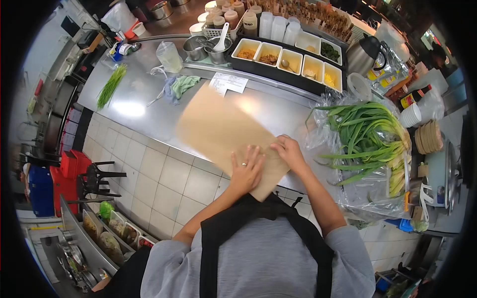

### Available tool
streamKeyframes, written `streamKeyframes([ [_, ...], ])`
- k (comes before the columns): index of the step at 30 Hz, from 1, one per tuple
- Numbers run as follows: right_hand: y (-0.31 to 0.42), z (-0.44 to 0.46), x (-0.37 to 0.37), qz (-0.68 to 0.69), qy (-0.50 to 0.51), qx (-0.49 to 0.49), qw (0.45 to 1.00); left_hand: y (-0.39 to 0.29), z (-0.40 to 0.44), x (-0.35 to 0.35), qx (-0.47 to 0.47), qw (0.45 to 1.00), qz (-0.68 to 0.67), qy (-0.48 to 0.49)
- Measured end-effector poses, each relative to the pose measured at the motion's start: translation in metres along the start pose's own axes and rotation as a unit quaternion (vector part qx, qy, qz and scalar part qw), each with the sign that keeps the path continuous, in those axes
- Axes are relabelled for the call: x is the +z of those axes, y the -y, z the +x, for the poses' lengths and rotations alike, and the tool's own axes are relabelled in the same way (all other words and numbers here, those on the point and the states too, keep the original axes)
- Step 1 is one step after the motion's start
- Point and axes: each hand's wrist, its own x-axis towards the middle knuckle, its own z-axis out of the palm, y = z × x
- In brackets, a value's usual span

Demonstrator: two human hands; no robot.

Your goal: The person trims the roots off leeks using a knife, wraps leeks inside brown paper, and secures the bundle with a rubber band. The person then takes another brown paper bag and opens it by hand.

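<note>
A flat brown paper bag (218, 126) slants across the near edge of the steel counter, its far end blurred and its near corner close to my apron. My left hand (247, 170), with a ring on one finger, lies on the bag with its fingers stretched out. At the bag's right edge, my right hand (288, 152) has its fingers bent in and pinches the paper. Just beyond the bag's far end is a printed paper slip (229, 82). Folded cloths (184, 87) lie to the left of the slip.
Spring onions and leeks (367, 134) lie on clear plastic at the right. A black rack (283, 58) of food tubs runs along the back. Cut green stalks (112, 85) lie at the left of the counter (149, 116). A black chair (97, 179) stands on the tiled floor.
</note>
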Motion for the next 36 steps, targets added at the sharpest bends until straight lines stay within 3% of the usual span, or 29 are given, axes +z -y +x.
streamKeyframes([
  [1, 0.0, -0.009, 0.003, 0.109, -0.069, 0.022, 0.991, 0.005, -0.002, -0.005, -0.028, 0.999, 0.006, -0.027],
  [2, 0.001, -0.015, 0.008, 0.103, -0.065, 0.022, 0.992, 0.006, -0.005, -0.008, -0.058, 0.997, 0.013, -0.051],
  [4, 0.006, -0.027, 0.024, 0.229, -0.26, 0.033, 0.937, 0.01, 0.002, -0.016, -0.087, 0.995, -0.035, -0.043],
  [7, -0.02, -0.03, 0.065, 0.27, -0.333, 0.028, 0.903, 0.023, 0.015, -0.009, -0.117, 0.991, -0.053, -0.027],
  [9, -0.009, -0.047, 0.091, 0.395, -0.29, 0.069, 0.869, 0.037, 0.016, 0.008, -0.132, 0.986, -0.1, 0.017],
  [11, 0.004, -0.073, 0.084, 0.199, -0.041, 0.147, 0.968, 0.055, 0.007, 0.007, -0.111, 0.993, -0.032, 0.027],
  [12, 0.014, -0.08, 0.077, 0.199, -0.034, 0.148, 0.968, 0.068, 0.005, -0.001, -0.035, 0.998, -0.034, 0.044],
  [14, 0.031, -0.086, 0.065, 0.137, 0.257, 0.105, 0.951, 0.089, 0.007, -0.004, 0.066, 0.995, -0.046, 0.067],
  [15, 0.039, -0.08, 0.062, 0.134, 0.205, 0.055, 0.968, 0.096, 0.01, -0.005, 0.057, 0.995, -0.046, 0.069],
  [17, 0.044, -0.046, 0.065, 0.118, 0.098, -0.05, 0.987, 0.112, 0.015, -0.009, 0.129, 0.977, -0.136, 0.102],
  [19, 0.035, 0.005, 0.073, 0.099, 0.057, -0.082, 0.99, 0.13, 0.018, -0.018, 0.088, 0.981, -0.163, 0.053],
  [20, 0.019, 0.035, 0.084, 0.101, 0.029, -0.119, 0.987, 0.14, 0.023, -0.033, 0.024, 0.978, -0.208, 0.027],
  [22, 0.015, 0.077, 0.091, 0.087, 0.053, -0.145, 0.984, 0.152, 0.032, -0.051, -0.05, 0.966, -0.253, 0.0],
  [24, 0.007, 0.107, 0.106, 0.078, 0.101, -0.104, 0.986, 0.156, 0.044, -0.058, 0.052, 0.979, -0.166, 0.109],
  [28, 0.025, 0.126, 0.108, -0.023, 0.137, -0.045, 0.989, 0.155, 0.062, -0.051, 0.018, 0.97, -0.116, 0.211],
  [30, 0.031, 0.129, 0.104, -0.045, 0.142, -0.031, 0.988, 0.162, 0.071, -0.049, -0.081, 0.917, -0.069, 0.385],
  [31, 0.034, 0.133, 0.103, -0.067, 0.141, -0.02, 0.988, 0.168, 0.068, -0.046, -0.085, 0.917, -0.071, 0.384],
  [33, 0.038, 0.136, 0.104, -0.088, 0.136, -0.03, 0.986, 0.175, 0.058, -0.043, 0.033, 0.986, -0.089, 0.135],
  [34, 0.04, 0.139, 0.102, -0.114, 0.142, -0.026, 0.983, 0.177, 0.059, -0.043, 0.029, 0.987, -0.089, 0.133],
  [36, 0.042, 0.143, 0.102, -0.141, 0.15, -0.023, 0.978, 0.177, 0.066, -0.041, -0.036, 0.97, -0.085, 0.223],
])
